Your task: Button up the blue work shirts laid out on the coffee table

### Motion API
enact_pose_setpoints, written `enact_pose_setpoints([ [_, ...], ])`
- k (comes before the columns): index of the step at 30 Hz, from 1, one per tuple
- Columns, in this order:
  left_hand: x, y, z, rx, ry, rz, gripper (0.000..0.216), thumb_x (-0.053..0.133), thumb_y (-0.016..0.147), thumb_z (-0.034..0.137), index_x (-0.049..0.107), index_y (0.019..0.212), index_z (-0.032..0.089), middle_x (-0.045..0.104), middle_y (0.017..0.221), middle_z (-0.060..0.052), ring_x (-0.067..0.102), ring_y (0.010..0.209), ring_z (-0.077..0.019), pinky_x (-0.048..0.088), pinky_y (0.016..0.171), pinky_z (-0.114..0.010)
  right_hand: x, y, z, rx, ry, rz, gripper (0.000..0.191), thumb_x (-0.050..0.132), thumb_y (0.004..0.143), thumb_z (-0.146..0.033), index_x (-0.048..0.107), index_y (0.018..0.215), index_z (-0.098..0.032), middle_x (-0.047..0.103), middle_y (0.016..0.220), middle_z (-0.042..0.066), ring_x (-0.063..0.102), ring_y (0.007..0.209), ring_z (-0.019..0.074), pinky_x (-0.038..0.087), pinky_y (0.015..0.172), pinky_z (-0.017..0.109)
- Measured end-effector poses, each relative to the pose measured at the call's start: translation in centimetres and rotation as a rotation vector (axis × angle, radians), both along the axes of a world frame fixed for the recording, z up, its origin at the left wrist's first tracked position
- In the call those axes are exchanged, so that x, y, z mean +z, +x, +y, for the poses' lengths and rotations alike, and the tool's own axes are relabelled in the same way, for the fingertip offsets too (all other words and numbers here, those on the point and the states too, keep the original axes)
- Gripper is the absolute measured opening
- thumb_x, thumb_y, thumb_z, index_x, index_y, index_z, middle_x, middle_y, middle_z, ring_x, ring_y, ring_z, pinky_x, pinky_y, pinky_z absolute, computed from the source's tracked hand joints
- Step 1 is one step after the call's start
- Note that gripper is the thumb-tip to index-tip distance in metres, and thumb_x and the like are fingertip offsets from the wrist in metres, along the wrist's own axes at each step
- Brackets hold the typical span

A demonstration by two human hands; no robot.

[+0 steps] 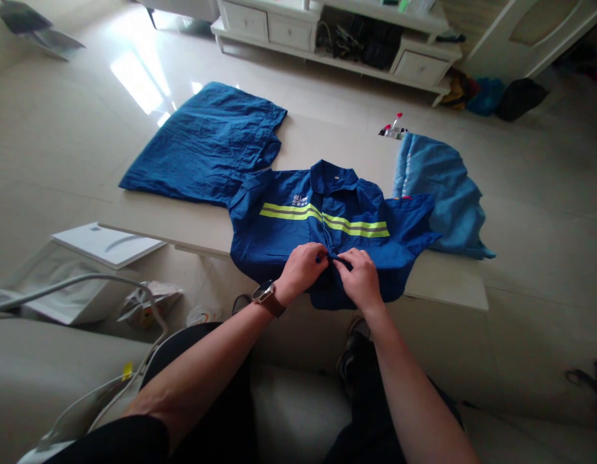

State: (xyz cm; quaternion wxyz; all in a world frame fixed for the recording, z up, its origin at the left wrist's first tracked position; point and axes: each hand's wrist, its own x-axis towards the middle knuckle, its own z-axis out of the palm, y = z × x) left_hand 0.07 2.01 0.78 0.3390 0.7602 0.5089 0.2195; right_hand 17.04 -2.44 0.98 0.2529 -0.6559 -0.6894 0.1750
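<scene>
A dark blue work shirt (pixel 279 238) with a yellow and grey reflective stripe lies front up on the low table (pixel 347 140), its collar pointing away from me. Its lower edge hangs over the near side of the table. At the front opening, below the stripe, my left hand (pixel 305 265) pinches the fabric. Close beside it, my right hand (pixel 359 277) grips the other side of the opening between thumb and fingers. The fingertips nearly meet, and any button between them is too small to make out. A watch (pixel 264 293) is on my left wrist.
Blue folded cloth (pixel 202 145) lies at the table's left, light blue cloth (pixel 438 193) at its right. Small red-capped bottles (pixel 392 129) show past the far edge. A white TV cabinet (pixel 289 32) stands beyond. Left of me are a white box (pixel 105 241) and a cable (pixel 86 278).
</scene>
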Motion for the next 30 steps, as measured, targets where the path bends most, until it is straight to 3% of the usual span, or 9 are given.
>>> enact_pose_setpoints([
  [5, 0.2, 0.1, 0.1, -0.009, 0.03, 0.027, 0.018, 0.062, 0.088, 0.016, 0.076, 0.099, 0.018, 0.077, 0.097, -0.006, 0.069, 0.093, -0.0194, 0.051, 0.089, -0.03, 0.0, 0.1, 0.1, -0.031, -0.003, 0.006, 0.017, 0.057, 0.097, -0.027, 0.073, 0.095, -0.023, 0.073, 0.098, 0.009, 0.06, 0.099, 0.0286, 0.045, 0.088, 0.041],
  [17, 0.3, -0.1, 0.2, -0.033, 0.011, -0.085, 0.022, 0.062, 0.08, 0.009, 0.078, 0.092, 0.017, 0.075, 0.091, -0.005, 0.066, 0.081, -0.0164, 0.05, 0.079, -0.026, -0.2, 0.0, 0.7, -0.148, 0.004, -0.109, 0.021, 0.051, 0.095, -0.024, 0.071, 0.096, -0.022, 0.075, 0.1, 0.009, 0.062, 0.097, 0.0286, 0.044, 0.085, 0.038],
  [21, 0.9, -0.7, 0.4, -0.035, -0.046, -0.013, 0.02, 0.064, 0.079, 0.013, 0.079, 0.09, 0.019, 0.077, 0.085, -0.004, 0.067, 0.076, -0.017, 0.048, 0.074, -0.027, 0.0, 0.0, 1.0, -0.129, 0.012, -0.013, 0.015, 0.052, 0.089, -0.024, 0.065, 0.083, -0.022, 0.072, 0.09, 0.008, 0.062, 0.088, 0.0257, 0.044, 0.082, 0.036],
  [26, 0.9, -1.6, 0.9, -0.042, -0.197, 0.036, 0.012, 0.069, 0.081, 0.028, 0.078, 0.088, 0.022, 0.076, 0.081, -0.002, 0.067, 0.073, -0.0174, 0.044, 0.064, -0.027, 0.7, 0.0, 0.7, -0.126, 0.026, 0.159, 0.014, 0.052, 0.08, -0.022, 0.05, 0.066, -0.024, 0.057, 0.07, 0.001, 0.054, 0.071, 0.0195, 0.04, 0.071, 0.033],
  [30, 0.4, -1.7, 1.2, 0.082, -0.148, 0.046, 0.023, 0.074, 0.084, 0.043, 0.07, 0.086, 0.02, 0.073, 0.085, -0.003, 0.064, 0.076, -0.0173, 0.043, 0.066, -0.028, 1.5, -0.1, 0.5, -0.055, 0.025, 0.387, 0.015, 0.053, 0.075, -0.02, 0.048, 0.062, -0.023, 0.06, 0.078, 0.002, 0.057, 0.076, 0.0187, 0.042, 0.072, 0.032],
])
